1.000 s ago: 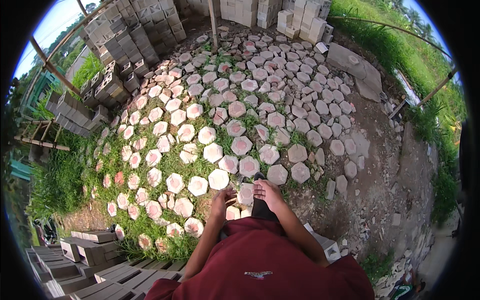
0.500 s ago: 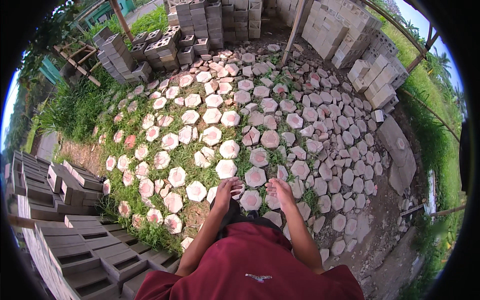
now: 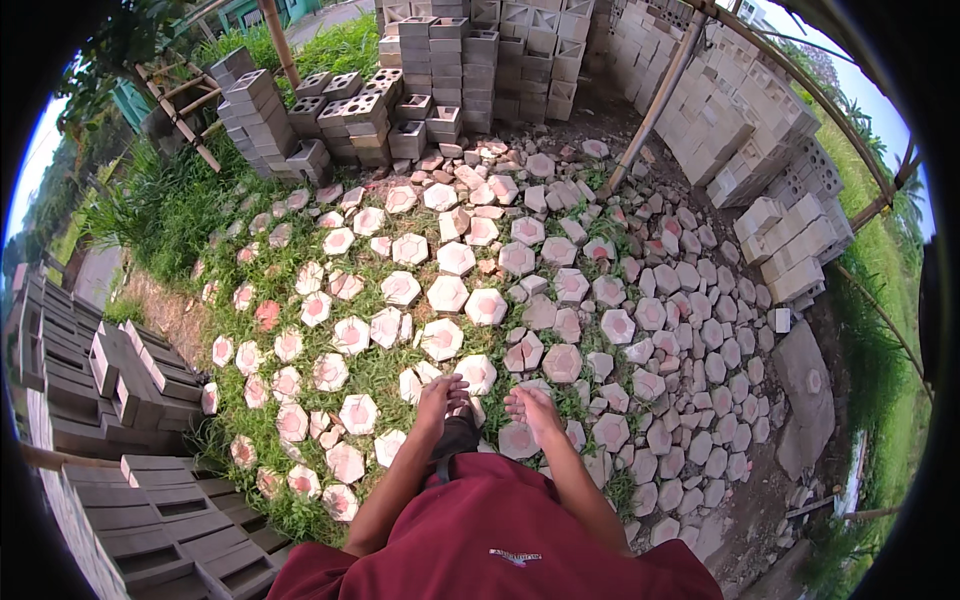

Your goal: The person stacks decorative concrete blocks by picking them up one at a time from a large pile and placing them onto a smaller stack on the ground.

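Hexagonal pavers [image 3: 476, 372] underfoot; left hand [image 3: 440, 397] and right hand [image 3: 532, 408] spread, empty, hovering low. Looks like reaching stage; grasping needs closing in.

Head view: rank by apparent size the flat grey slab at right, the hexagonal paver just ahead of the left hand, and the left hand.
1. Flat grey slab, clearly largest.
2. Left hand and pale hexagonal paver: look alike, and the hand is nearer the camera, so unranked.

Rough matt concrete hexagonal pavers [image 3: 442, 338] lie below grey hollow concrete blocks [image 3: 440, 70]
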A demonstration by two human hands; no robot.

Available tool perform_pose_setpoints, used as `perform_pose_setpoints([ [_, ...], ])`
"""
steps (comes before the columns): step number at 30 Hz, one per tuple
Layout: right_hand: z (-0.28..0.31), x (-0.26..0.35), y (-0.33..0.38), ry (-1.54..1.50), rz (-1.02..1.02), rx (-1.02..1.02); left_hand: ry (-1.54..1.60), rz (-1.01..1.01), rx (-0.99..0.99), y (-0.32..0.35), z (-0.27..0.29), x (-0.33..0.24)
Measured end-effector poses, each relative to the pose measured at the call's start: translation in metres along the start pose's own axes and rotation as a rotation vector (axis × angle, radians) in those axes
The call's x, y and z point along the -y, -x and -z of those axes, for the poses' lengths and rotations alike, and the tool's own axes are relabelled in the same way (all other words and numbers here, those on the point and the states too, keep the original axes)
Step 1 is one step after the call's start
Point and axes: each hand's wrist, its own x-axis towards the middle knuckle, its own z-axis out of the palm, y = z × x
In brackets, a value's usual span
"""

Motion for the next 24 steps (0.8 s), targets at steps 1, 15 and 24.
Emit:
perform_pose_setpoints([
  [1,-0.007,0.024,-0.022,-0.007,0.034,0.001,-0.043,-0.05,0.01,-0.021,-0.003,-0.025],
  [15,-0.078,0.206,-0.219,-0.089,0.125,0.083,-0.055,-0.123,-0.071,-0.217,-0.027,-0.199],
  [24,-0.095,0.355,-0.399,0.037,0.12,0.185,0.051,-0.182,-0.201,-0.385,-0.056,-0.263],
])
